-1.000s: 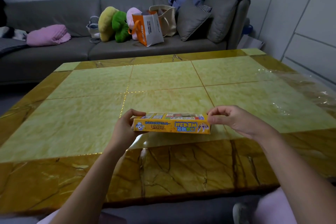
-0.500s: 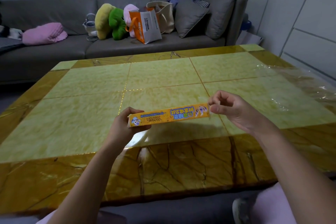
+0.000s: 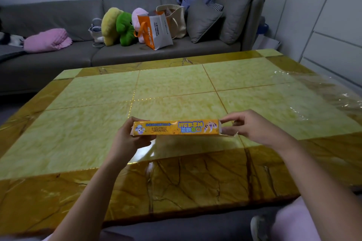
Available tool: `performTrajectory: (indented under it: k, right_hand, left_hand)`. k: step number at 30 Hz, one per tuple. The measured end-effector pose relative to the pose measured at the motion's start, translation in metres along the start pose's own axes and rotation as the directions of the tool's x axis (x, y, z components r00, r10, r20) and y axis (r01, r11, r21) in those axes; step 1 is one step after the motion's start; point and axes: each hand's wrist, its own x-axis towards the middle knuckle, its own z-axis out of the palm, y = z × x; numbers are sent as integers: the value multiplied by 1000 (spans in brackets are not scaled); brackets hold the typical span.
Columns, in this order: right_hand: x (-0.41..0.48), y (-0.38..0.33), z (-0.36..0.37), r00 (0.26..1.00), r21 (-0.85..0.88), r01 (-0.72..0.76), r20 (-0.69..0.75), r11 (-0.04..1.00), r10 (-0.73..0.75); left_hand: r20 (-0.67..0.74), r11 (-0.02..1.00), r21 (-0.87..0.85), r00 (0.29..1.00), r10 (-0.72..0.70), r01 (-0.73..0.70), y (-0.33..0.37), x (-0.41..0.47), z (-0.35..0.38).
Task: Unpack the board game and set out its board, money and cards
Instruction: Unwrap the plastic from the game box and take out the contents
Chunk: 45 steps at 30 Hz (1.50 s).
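Observation:
A flat orange board game box (image 3: 176,127) with cartoon figures and blue lettering is held level just above the near part of the yellow marble table (image 3: 82,143), its long side facing me. My left hand (image 3: 129,139) grips its left end, thumb on top. My right hand (image 3: 252,127) pinches the flap at the box's right end, which stands slightly pulled out with a torn edge. The contents of the box are hidden.
Crumpled clear plastic wrap (image 3: 321,92) lies on the table's right side. Beyond the table a grey sofa (image 3: 64,58) carries plush toys (image 3: 125,27), an orange shopping bag (image 3: 156,29), cushions and a pink blanket (image 3: 49,40). White cabinets (image 3: 333,25) stand at right.
The box has tipped from showing its top face to showing only its long side. My right hand has gone from holding the right end to pinching its flap and pulling it outward.

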Motion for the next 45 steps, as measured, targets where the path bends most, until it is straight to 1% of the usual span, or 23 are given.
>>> performTrajectory:
  k: [1,2,4,6,9,12,15,17,19,21,24,27,31,34,35,37,38,39,40,41,43,44,45]
  right_hand:
    - [0,-1,-1,1000,59,16,-8,998,-16]
    - [-1,-3,-4,999,165,40,-12,986,-39]
    - [0,-4,-7,997,350,57,21,935,-68]
    - [1,-3,-4,998,420,0,63,907,-30]
    - [2,-1,6,988,464,-143,118,874,99]
    - [4,-3,18,975,530,-222,130,818,180]
    - [8,-4,27,954,495,-298,125,816,272]
    - [10,-3,33,938,478,-343,126,809,323]
    - [11,-3,37,931,521,-351,106,778,350]
    - [12,-3,40,921,592,-356,93,723,378]
    - [11,-2,41,915,624,-371,118,688,387]
    - [9,-3,39,919,650,-364,134,667,371]
    - [12,-5,40,920,680,-340,100,649,378]
    - [12,-5,42,912,708,-343,95,617,398]
    - [12,-5,40,910,725,-338,91,600,404]
    - [13,-4,32,911,778,-302,65,551,408]
    - [15,-2,24,912,812,-270,42,518,408]
    - [14,-1,16,912,835,-237,15,496,410]
    - [14,2,8,911,838,-218,-8,500,411]
    - [13,3,3,909,822,-222,-21,525,417]
    - [11,7,-1,900,784,-257,-19,565,436]
    - [10,8,1,897,780,-274,-4,563,442]
    - [10,8,4,897,777,-288,14,560,441]
  left_hand:
    - [0,1000,3,1000,12,-12,0,1,-2]
    - [-2,1000,4,1000,22,-22,0,2,-3]
    - [11,999,-18,999,35,-35,4,1,-2]
    - [27,997,-70,999,22,-20,8,1,0]
    - [39,985,-165,998,-42,48,11,-1,0]
    - [44,953,-274,992,-120,128,11,0,1]
    - [-4,918,-346,978,-208,194,9,0,7]
    - [-42,911,-346,967,-251,222,6,1,11]
    - [-87,905,-347,952,-295,248,5,2,13]
    - [-128,910,-311,936,-328,276,3,4,16]
    - [-162,944,-202,942,-294,260,-1,4,19]
    - [-165,954,-172,947,-274,246,2,1,18]
    - [-202,959,-130,941,-273,250,5,0,21]
    - [-193,946,-126,928,-318,298,5,0,22]
    - [-201,936,-154,918,-343,316,4,2,19]
    - [-247,922,-214,895,-372,324,0,7,8]
    - [-260,922,-209,890,-373,325,-1,11,0]
    - [-259,922,-209,890,-375,327,-2,13,-6]
    - [-236,916,-225,893,-383,333,-1,15,-9]
    - [-189,898,-258,892,-410,358,-1,16,-10]
    - [-61,846,-273,870,-490,458,2,12,-3]
    - [3,835,-252,864,-504,489,2,8,2]
    - [60,845,-222,872,-486,486,2,5,8]
